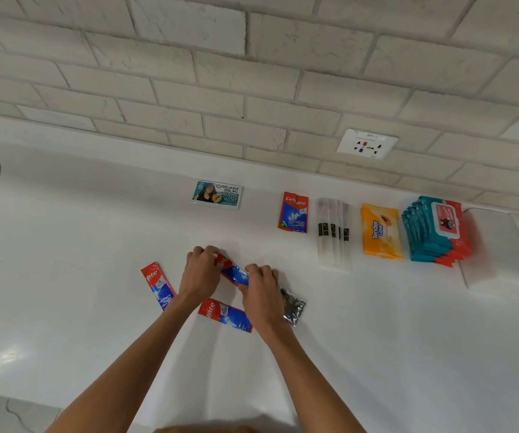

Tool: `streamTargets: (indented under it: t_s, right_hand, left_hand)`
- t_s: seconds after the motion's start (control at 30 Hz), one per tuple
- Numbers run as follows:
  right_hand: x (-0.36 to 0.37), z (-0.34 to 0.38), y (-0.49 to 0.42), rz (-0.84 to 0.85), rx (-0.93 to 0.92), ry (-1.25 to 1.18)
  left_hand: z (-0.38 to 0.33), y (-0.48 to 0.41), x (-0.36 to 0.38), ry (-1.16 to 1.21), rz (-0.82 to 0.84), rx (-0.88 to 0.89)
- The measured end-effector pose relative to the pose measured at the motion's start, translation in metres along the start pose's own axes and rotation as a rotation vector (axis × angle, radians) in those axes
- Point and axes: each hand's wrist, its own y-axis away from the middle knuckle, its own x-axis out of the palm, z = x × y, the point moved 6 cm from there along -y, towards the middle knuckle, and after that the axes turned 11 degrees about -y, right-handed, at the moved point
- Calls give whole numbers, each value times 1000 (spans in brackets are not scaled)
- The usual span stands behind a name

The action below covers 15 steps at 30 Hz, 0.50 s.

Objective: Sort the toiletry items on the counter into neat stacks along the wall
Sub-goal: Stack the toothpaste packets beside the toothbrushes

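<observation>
both hands pinch one colgate sachet between them. the left hand curls its fingers over the red end and the right hand curls over the blue end. the sachet sits low over the counter; whether it is lifted or touching i cannot tell.

from that sachet, a left loose sachet lies at about 8 o'clock, a near loose sachet at 6 o'clock, and a silver packet at 4 o'clock, partly under the right wrist.

further out, the sorted row lies along the wall: a cream silk sachet at 12 o'clock and a colgate stack at 1 o'clock. clear-wrapped sticks, an orange wipes pack and a teal wipes stack run out toward 2 o'clock.

i judge the job well over half done. three toothpaste sachets and the silver packet are left to join the row.
</observation>
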Motion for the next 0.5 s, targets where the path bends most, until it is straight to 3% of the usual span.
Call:
streamTargets:
  t_s: [0.5]
  right_hand:
    - [-5, -19, -2, -23, 88, -238]
  left_hand:
    - [11, -15, -8, 106, 66, 30]
